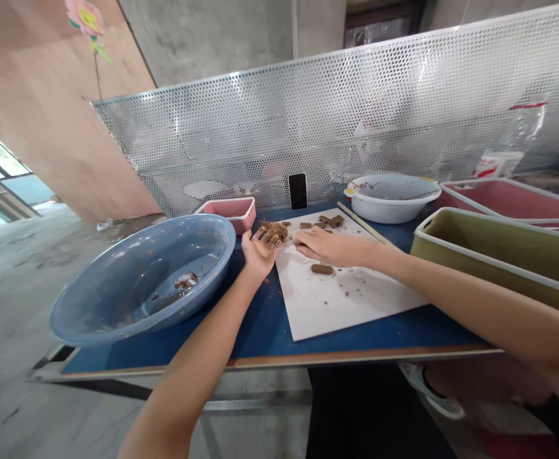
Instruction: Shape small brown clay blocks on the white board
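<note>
My left hand (259, 250) is palm up at the left edge of the white board (336, 299), cupped around several brown clay-like pieces (273, 233). My right hand (324, 247) lies palm down on the board with its fingers together, touching the pieces beside the left hand. One brown piece (322, 269) lies on the board just below my right hand. More brown pieces (331, 221) sit at the board's far edge.
A large blue basin (130, 299) with brown residue overhangs the blue table's (260, 331) left side. A pink tray (234, 211), a phone (297, 190), a white bowl (391, 199), a stick (362, 224), olive (494, 255) and red trays (513, 197) stand around. A perforated metal screen (336, 121) backs the table.
</note>
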Tool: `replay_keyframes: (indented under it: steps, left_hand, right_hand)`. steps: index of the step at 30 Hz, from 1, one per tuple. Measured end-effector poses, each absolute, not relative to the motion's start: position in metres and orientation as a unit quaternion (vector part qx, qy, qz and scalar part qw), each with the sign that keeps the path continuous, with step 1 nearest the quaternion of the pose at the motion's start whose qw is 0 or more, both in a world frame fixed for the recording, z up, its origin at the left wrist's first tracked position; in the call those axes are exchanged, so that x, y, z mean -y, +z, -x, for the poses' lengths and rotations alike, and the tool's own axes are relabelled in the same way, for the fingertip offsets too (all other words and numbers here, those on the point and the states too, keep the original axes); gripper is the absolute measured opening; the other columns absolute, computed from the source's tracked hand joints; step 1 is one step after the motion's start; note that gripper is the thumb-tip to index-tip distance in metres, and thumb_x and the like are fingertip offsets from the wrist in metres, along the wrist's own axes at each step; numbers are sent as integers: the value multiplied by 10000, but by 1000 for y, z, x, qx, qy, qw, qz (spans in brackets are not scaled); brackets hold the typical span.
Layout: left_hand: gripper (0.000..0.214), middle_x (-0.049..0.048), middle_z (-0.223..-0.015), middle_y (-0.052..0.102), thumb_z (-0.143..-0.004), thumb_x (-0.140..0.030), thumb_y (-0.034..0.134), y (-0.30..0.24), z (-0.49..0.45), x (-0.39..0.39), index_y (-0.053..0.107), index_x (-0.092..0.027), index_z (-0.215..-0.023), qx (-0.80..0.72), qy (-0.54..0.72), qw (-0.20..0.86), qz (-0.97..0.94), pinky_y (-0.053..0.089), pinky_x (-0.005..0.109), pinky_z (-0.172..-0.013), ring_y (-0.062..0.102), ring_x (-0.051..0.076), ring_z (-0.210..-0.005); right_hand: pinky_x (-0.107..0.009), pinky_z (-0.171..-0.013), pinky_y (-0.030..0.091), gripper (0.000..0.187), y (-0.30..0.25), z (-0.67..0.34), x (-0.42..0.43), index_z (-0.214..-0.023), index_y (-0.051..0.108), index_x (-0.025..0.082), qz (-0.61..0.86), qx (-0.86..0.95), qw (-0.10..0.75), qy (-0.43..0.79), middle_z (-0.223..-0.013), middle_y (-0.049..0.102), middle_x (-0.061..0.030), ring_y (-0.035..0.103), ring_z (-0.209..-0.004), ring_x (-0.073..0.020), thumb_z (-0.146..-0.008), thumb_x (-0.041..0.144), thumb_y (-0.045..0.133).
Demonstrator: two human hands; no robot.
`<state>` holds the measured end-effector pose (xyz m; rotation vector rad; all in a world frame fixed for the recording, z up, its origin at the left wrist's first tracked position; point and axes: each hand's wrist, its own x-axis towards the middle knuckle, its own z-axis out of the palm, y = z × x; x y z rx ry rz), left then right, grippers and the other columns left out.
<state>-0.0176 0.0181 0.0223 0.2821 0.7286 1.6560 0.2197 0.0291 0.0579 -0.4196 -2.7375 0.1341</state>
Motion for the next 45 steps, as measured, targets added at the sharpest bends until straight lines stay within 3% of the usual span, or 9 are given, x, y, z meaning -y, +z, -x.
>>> replay_keyframes:
  steps: [4,9,13,22,28,39,45]
  left_hand:
    - [241,93,-861,724,-1077,-374,466,23,15,-19,630,-204,-1027,-349,714,588,-150,555,315,-651,656,212,-656]
    - [203,84,-835,731,-1028,-340,490,20,14,-21,638,-202,-1012,-375,709,573,-169,530,305,-632,648,206,-631]
    - [200,80,-816,725,-1007,-338,505,19,13,-23,647,-198,-1008,-395,706,559,-177,528,306,-632,649,205,-619]
    - [197,70,-808,728,-984,-347,540,15,14,-25,656,-195,-1033,-401,702,553,-202,530,306,-635,670,206,-617]
    - [210,68,-797,729,-1021,-332,479,18,11,-23,639,-197,-1019,-415,694,552,-205,535,294,-608,672,197,-596]
    - [193,67,-780,733,-1008,-316,484,21,9,-18,636,-198,-1014,-412,696,551,-203,547,284,-590,670,191,-586]
    - [194,72,-791,735,-993,-316,516,20,9,-19,649,-189,-1053,-402,700,556,-199,555,298,-599,665,200,-595]
  right_hand:
    - [-382,-850,434,341,43,-252,-32,-989,614,223,280,948,138,59,-968,702,-89,608,-873,-250,-1214,397,426]
    - [-383,-909,497,246,16,-272,-38,-1131,682,204,349,915,170,113,-1143,795,-131,733,-1055,-297,-1180,393,533]
    - [-377,-919,547,158,6,-274,-39,-1170,728,224,379,889,207,154,-1161,827,-110,763,-1050,-284,-1109,355,664]
    - [-453,-1048,595,194,-3,-267,-38,-1157,834,247,304,886,308,165,-1190,841,-111,777,-1095,-286,-1109,301,654]
    - [-451,-1069,599,191,-4,-264,-35,-1114,847,241,292,888,303,187,-1150,855,-113,780,-1123,-290,-1109,296,664]
    - [-460,-1000,585,320,1,-259,-27,-1042,747,224,304,888,294,181,-1067,798,-125,743,-1014,-290,-1175,365,492]
    - [-445,-1049,577,140,0,-258,-28,-1118,735,241,313,880,293,204,-1182,810,-114,745,-1134,-296,-1119,326,623]
